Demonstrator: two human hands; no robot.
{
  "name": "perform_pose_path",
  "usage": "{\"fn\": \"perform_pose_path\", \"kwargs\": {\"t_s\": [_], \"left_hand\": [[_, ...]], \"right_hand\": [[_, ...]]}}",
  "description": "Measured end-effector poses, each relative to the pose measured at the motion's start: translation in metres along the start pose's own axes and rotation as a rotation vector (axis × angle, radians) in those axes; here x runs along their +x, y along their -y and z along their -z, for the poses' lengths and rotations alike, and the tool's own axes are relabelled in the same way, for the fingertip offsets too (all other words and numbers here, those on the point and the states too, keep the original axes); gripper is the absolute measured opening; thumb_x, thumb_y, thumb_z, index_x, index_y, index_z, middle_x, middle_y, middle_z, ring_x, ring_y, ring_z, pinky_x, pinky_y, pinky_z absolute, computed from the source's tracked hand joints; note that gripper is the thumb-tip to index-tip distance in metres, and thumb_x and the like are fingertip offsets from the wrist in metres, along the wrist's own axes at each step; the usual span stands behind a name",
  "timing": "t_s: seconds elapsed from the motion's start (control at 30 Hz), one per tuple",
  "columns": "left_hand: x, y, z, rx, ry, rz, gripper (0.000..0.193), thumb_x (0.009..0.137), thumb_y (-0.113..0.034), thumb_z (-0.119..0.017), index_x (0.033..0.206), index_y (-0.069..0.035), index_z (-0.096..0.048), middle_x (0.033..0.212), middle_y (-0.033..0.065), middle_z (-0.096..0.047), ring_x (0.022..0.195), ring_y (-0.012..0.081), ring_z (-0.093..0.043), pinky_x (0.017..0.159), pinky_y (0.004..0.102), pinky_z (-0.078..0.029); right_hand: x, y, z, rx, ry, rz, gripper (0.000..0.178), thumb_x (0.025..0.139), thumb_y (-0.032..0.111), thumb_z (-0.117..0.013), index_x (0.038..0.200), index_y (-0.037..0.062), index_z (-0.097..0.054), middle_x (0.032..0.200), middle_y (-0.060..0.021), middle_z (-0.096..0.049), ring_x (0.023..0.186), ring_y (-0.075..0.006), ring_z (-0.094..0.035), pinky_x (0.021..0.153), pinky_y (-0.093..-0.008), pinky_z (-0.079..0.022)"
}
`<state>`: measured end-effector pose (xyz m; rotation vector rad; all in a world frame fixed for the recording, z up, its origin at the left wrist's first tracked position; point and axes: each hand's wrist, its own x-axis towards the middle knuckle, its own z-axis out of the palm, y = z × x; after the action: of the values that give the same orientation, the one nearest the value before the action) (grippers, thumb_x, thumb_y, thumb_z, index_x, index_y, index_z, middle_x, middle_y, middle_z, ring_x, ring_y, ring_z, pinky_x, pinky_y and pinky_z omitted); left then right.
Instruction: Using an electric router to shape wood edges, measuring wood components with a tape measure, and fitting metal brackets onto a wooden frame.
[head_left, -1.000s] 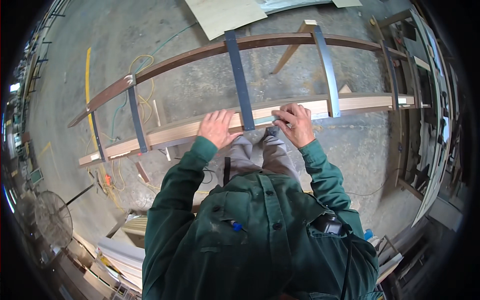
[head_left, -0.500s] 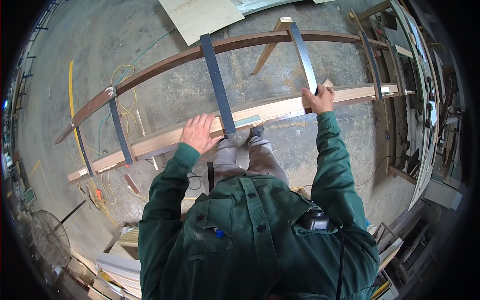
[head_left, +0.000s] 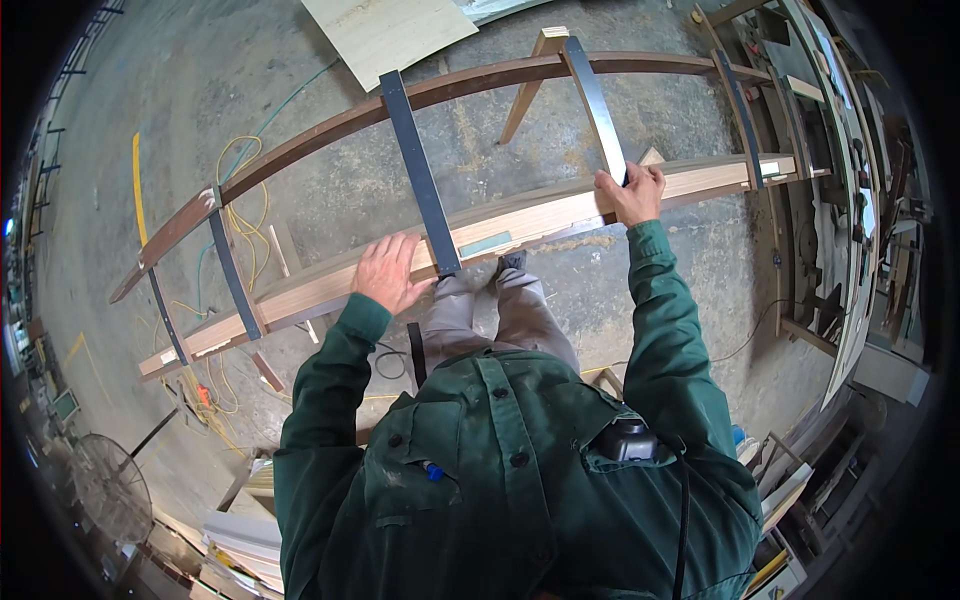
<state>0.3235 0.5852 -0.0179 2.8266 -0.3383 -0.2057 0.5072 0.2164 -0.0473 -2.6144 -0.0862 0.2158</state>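
A long, light wooden beam [head_left: 545,222] runs across in front of me, tied to a curved brown rail [head_left: 300,142] farther off by several dark flat crosspieces. My left hand [head_left: 386,272] lies over the beam just left of the middle crosspiece [head_left: 420,175], its fingers bent across the top and the thumb toward that crosspiece. Farther right, my right hand [head_left: 632,194] grips the near end of a shiny crosspiece [head_left: 597,110] where it meets the beam; its fingertips are partly hidden. A pale greenish strip [head_left: 487,244] shows on the beam between my hands.
A wooden prop [head_left: 530,88] slants under the brown rail. Plywood [head_left: 385,35] lies beyond the frame. Yellow cords [head_left: 250,200] loop over the concrete floor at left, near a round fan [head_left: 108,483]. Racks with boards and panels [head_left: 850,230] stand along the right.
The whole scene has shifted slightly leftward in view. Both hands keep the same places on the frame.
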Motion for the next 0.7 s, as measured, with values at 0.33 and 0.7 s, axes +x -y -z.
{"fn": "perform_pose_path", "kwargs": {"t_s": [0.33, 0.7], "left_hand": [[-0.001, -0.005, -0.001, 0.028, 0.033, 0.044, 0.067, 0.069, -0.044, -0.071, 0.118, -0.003, -0.049, 0.105, 0.0096, -0.053, 0.101, 0.0251, -0.051, 0.087, 0.0355, -0.04], [-0.003, -0.005, 0.001, 0.032, -0.045, 0.029, 0.067, 0.069, -0.045, -0.072, 0.116, -0.004, -0.049, 0.101, 0.0097, -0.053, 0.094, 0.0259, -0.051, 0.079, 0.0361, -0.041]], "right_hand": [[-0.056, 0.083, -0.008, 0.03, -0.168, 0.658, 0.03, 0.075, 0.031, -0.071, 0.1, 0.0154, -0.065, 0.095, -0.0055, -0.056, 0.095, -0.0256, -0.05, 0.088, -0.0415, -0.034], [-0.09, 0.116, -0.051, 0.112, -0.021, 0.676, 0.018, 0.074, 0.024, -0.071, 0.091, 0.0187, -0.069, 0.086, 0.0017, -0.055, 0.086, -0.0215, -0.05, 0.08, -0.0371, -0.036]]}}
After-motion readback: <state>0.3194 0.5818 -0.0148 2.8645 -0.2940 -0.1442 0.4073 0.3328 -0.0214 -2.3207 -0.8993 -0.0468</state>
